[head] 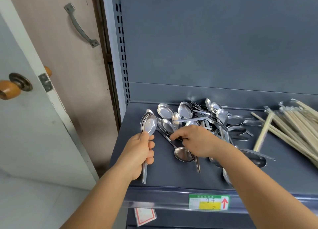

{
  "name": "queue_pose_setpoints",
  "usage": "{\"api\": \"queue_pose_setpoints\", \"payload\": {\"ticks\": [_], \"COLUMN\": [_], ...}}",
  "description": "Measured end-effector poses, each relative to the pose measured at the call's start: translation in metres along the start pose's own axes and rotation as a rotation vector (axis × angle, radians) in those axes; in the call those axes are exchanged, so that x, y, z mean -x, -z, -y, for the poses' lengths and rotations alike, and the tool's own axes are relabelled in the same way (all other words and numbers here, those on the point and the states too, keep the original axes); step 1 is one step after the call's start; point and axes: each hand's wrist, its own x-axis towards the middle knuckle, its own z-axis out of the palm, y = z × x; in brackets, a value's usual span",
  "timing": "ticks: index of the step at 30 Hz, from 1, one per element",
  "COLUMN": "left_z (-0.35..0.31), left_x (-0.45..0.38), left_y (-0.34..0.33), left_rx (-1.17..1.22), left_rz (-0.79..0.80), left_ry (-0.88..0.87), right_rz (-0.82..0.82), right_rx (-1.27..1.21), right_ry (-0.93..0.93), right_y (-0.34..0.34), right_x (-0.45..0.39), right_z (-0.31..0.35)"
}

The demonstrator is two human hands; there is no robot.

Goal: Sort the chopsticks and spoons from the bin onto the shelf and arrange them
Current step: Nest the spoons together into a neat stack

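On shelf [172, 177]: spoon pile [206, 118] unsorted, chopsticks [292, 125] heaped right; left hand [139, 153] grips nested spoon stack [148, 125], right hand [196, 141] pinches next spoon handle; arranging partly done

Left hand [139, 153] grips stacked spoons [148, 123] (upright); right hand [196, 141] reaches pile [206, 118].

Spoons [197, 118] of polished, mirror-bright metal lie heaped on a shelf [172, 175] of smooth, matt grey painted metal. At 3 o'clock, chopsticks [292, 128] of pale, dull wood, some in clear glossy wrap. The shelf's front edge carries a shiny clear plastic strip [154, 203] with a paper label [209, 202]. At 9 o'clock, a glossy wooden knob [8, 90].
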Motion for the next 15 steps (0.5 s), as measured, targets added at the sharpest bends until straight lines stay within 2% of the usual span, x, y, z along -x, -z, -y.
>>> {"api": "queue_pose_setpoints", "payload": {"ticks": [8,12,15], "left_z": [0.004,0.005,0.005], "left_x": [0.005,0.006,0.007], "left_y": [0.001,0.003,0.002], "left_rx": [-0.006,0.002,0.008], "left_rz": [0.001,-0.007,-0.005], "left_ry": [-0.008,-0.018,-0.026], "right_rz": [0.027,0.129,0.104], "right_rx": [-0.062,0.074,0.137], "right_ry": [0.069,0.083,0.098], "right_y": [0.002,0.0,-0.005], "right_x": [0.007,0.014,0.013], "right_z": [0.0,0.002,0.002]}}
